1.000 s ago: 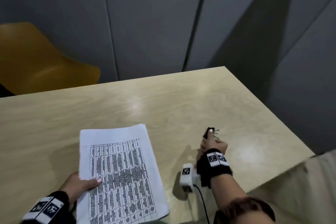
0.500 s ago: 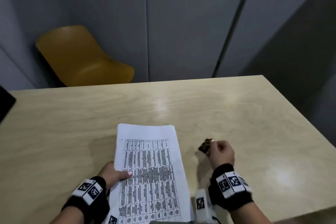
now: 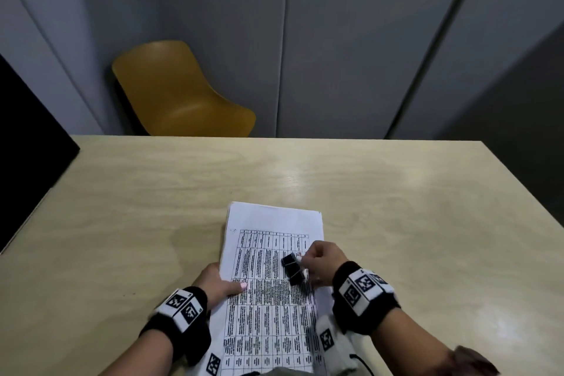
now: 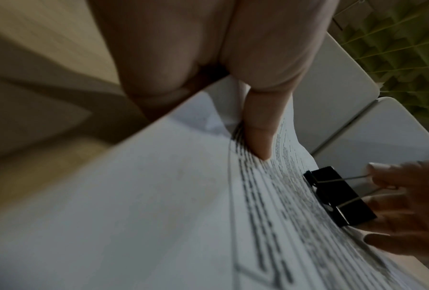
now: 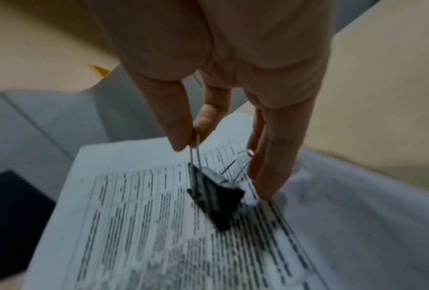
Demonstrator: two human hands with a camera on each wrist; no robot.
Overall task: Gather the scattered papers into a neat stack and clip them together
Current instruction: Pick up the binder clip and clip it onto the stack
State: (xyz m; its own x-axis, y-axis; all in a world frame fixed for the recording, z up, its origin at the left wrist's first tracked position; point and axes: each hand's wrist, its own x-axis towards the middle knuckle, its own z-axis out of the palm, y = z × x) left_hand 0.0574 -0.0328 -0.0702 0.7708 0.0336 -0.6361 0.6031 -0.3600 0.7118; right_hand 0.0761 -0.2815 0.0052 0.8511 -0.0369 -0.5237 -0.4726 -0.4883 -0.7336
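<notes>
Head view: the papers (image 3: 271, 278) lie as one squared stack on the tabletop (image 3: 396, 207), near its front edge; the left hand (image 3: 218, 285) grips the stack's left edge, thumb on top, while the right hand (image 3: 320, 262) holds a black binder clip (image 3: 293, 268) over the printed sheet, toward its right side. Left wrist view: the thumb (image 4: 258, 135) presses the top sheet and the rest of the hand curls under the edge; the clip (image 4: 340, 196) rests on or just above the paper, its wire handles running into the other hand's fingers. Right wrist view: thumb and forefinger pinch one wire handle (image 5: 194, 151); the second handle (image 5: 240, 160) stands free beside the remaining fingers (image 5: 270, 166), which reach to the sheet. Gathering appears done; the step in hand is clipping. The next move likely calls for squeezing both handles to open the clip, then sliding it over a stack edge while the left hand keeps the sheets aligned.
</notes>
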